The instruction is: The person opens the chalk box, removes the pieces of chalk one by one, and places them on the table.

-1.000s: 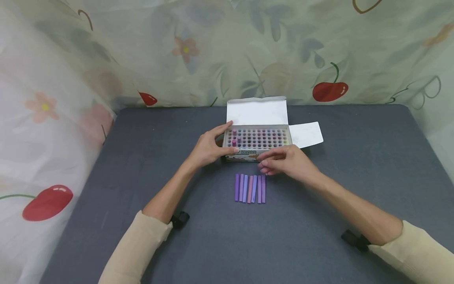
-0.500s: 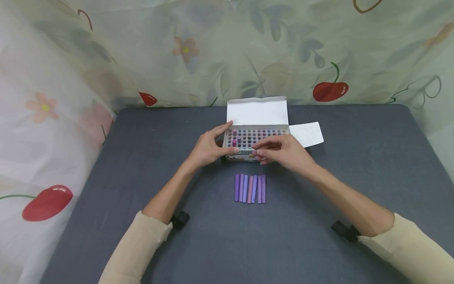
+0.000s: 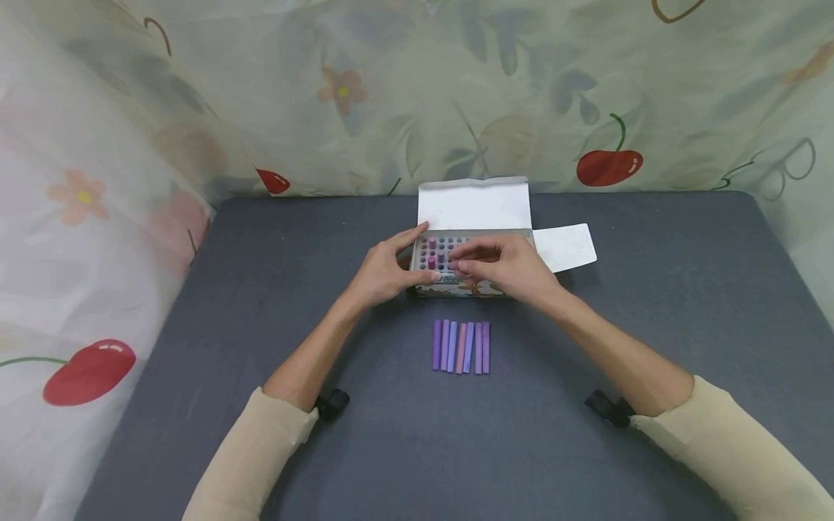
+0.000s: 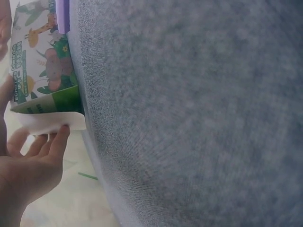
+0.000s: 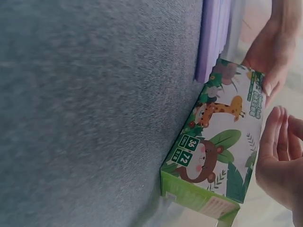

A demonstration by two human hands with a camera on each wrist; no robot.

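Observation:
An opened printed cardboard box [image 3: 456,288] holds a tray [image 3: 420,268] full of round holes. Several purple and pink chalk sticks [image 3: 431,262] stand in holes at its left. My left hand [image 3: 384,268] grips the left end, thumb over the front edge and index finger along the back. Over the tray's middle, my right hand [image 3: 511,268] has thumb and fingertips brought together on what looks like a chalk stick, mostly hidden by the fingers. In the right wrist view, the right hand [image 5: 281,165] hovers beside the box's top edge.
In front of the box, a row of purple, blue-violet and pink chalk sticks [image 3: 460,347] lies on the dark grey table [image 3: 391,441]. The white lid [image 3: 474,206] stands up behind the box, and a side flap [image 3: 565,247] sticks out right. A patterned curtain [image 3: 417,94] hangs behind.
My right hand has moved left and farther back, from the box's front edge to over the tray's holes. The left hand stays on the box; the chalk row lies as before.

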